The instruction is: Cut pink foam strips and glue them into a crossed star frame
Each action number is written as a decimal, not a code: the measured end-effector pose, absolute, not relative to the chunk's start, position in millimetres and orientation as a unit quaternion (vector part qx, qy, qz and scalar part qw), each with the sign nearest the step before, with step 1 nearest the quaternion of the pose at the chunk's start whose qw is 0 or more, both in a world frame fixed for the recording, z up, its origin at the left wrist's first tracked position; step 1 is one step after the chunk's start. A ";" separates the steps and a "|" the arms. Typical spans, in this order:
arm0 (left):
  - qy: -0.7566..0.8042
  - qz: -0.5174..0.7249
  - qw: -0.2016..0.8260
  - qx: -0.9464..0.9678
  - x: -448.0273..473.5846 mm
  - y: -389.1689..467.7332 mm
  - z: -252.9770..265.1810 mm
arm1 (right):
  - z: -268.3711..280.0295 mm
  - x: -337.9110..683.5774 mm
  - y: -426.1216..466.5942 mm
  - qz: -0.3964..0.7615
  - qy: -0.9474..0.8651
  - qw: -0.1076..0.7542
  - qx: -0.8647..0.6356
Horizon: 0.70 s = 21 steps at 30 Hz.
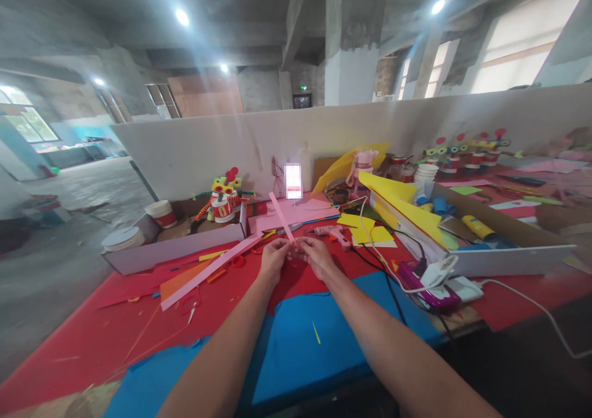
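Between my two hands, over the red-covered table [87,338], is the lower end of a narrow pink paper strip [280,216] that slants up and to the left. My left hand [276,259] pinches it from one side, and my right hand [315,255] pinches it from the other, with the fingertips almost meeting. A longer pink strip [210,271] lies on the table to the left. Just right of my hands rests a pink glue gun [333,233], near several yellow paper pieces [372,233]. Blue fabric [309,350] spreads under my forearms.
At left, an open box [173,248] holds a paper-cup figure [222,202]. A larger box [513,261] with coloured tubes stands at right, beside a purple power strip [428,285] with trailing cables. Scissors [190,307] lie at left. A white partition [208,150] borders the back.
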<state>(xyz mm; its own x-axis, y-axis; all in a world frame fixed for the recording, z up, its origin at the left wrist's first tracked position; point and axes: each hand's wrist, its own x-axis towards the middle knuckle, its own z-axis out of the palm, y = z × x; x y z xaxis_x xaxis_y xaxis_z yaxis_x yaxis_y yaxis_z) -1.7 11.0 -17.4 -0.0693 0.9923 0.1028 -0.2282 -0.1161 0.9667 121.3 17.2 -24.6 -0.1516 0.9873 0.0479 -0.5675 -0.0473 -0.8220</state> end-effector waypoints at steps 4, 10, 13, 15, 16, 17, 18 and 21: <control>0.427 0.600 0.506 0.448 -0.8 10.2 -17.5 | -25.4 121.7 17.0 0.663 -0.368 0.582 -0.294; 0.427 0.593 0.512 0.451 -0.4 8.2 -17.1 | -25.6 121.3 16.1 0.651 -0.369 0.590 -0.302; 0.421 0.590 0.510 0.464 -1.2 7.7 -17.5 | -25.8 121.1 16.4 0.643 -0.367 0.595 -0.312; 0.415 0.587 0.512 0.471 -1.9 7.7 -17.7 | -26.2 121.2 17.0 0.632 -0.370 0.598 -0.326; 0.413 0.585 0.514 0.473 -2.2 7.8 -17.7 | -26.4 121.3 17.3 0.625 -0.374 0.599 -0.332; 0.411 0.582 0.516 0.474 -2.6 8.0 -17.7 | -26.4 121.3 17.5 0.617 -0.381 0.601 -0.337; 0.410 0.580 0.519 0.475 -2.9 8.2 -17.7 | -26.3 121.5 17.7 0.606 -0.393 0.602 -0.340; 0.403 0.579 0.522 0.479 -3.3 8.9 -17.7 | -25.2 121.8 17.4 0.559 -0.449 0.609 -0.339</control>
